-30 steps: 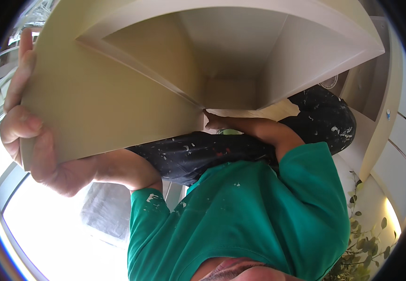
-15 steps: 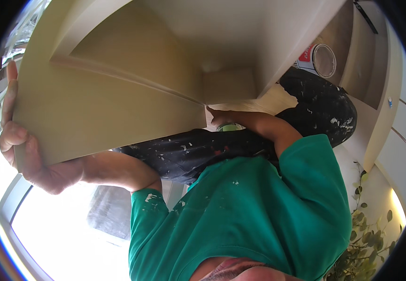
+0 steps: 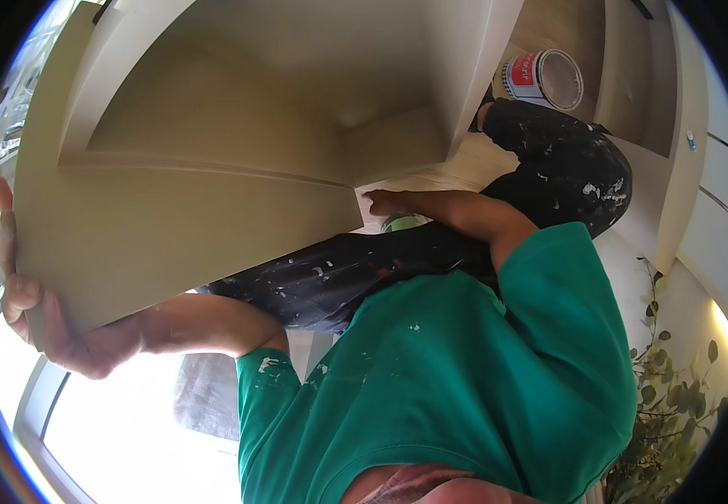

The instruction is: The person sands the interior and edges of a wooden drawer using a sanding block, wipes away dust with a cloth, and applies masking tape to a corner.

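Note:
A beige cabinet door [image 3: 188,235] stands swung out from a beige open cabinet [image 3: 255,109]. My left hand [image 3: 57,332] grips its outer edge at the left, with fingers on both sides of the panel. My right hand [image 3: 387,202] is down by the door's opposite end, next to the bottom corner of the cabinet. Its fingers look closed, and whatever they may hold is too small or hidden to make out. Partly hidden behind my right forearm is a small container with green on it [image 3: 402,223], near my leg.
A paint can [image 3: 559,80] with a red and white label rests on the floor at upper right, beyond my paint-spotted black trousers [image 3: 549,160]. A leafy plant [image 3: 666,395] stands at lower right. Bright window light comes from the left.
The view has shifted, so the door's outer end and my left hand appear lower. The paint can appears further up and left. Both hands keep about the same places on the door and cabinet.

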Tool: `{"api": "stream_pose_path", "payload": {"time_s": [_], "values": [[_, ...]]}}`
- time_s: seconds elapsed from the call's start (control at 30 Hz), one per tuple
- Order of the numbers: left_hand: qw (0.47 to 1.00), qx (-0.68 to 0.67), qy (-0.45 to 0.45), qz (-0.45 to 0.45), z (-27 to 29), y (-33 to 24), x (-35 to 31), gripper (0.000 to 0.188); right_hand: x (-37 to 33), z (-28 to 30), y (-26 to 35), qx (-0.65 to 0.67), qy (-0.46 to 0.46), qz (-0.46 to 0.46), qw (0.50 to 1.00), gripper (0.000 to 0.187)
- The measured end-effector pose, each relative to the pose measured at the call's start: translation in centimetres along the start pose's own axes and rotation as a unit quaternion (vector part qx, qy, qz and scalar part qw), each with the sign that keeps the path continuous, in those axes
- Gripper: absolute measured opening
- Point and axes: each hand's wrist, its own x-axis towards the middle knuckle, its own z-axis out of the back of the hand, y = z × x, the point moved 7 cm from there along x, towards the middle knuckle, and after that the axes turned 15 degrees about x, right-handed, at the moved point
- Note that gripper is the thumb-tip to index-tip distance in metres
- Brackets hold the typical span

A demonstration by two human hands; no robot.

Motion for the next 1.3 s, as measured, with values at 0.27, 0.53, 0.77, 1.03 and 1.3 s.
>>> {"api": "stream_pose_path", "payload": {"time_s": [0.27,0.53,0.77,1.03,1.3], "values": [[0.996,-0.075,-0.013,0.055,-0.7,0.2,0.0,0.039,-0.1,0.9,-0.8,0.083,-0.015,0.055,0.995,0.095],[0.995,0.005,0.097,-0.025,-0.3,0.5,1.2,0.033,0.4,-0.9,0.6,0.087,-0.023,0.092,0.992,0.089],[0.993,0.115,0.020,0.019,-2.5,-1.0,0.5,0.025,0.3,0.2,-0.1,0.032,-0.059,0.087,0.994,0.080],[0.991,0.094,-0.006,0.098,-4.1,-2.0,0.1,0.018,-0.7,1.2,-1.3,0.010,-0.092,0.055,0.994,0.070],[0.995,0.062,-0.011,0.075,-5.0,-4.1,0.4,0.015,-1.7,3.4,-2.6,-0.028,-0.116,0.028,0.992,0.061]]}}
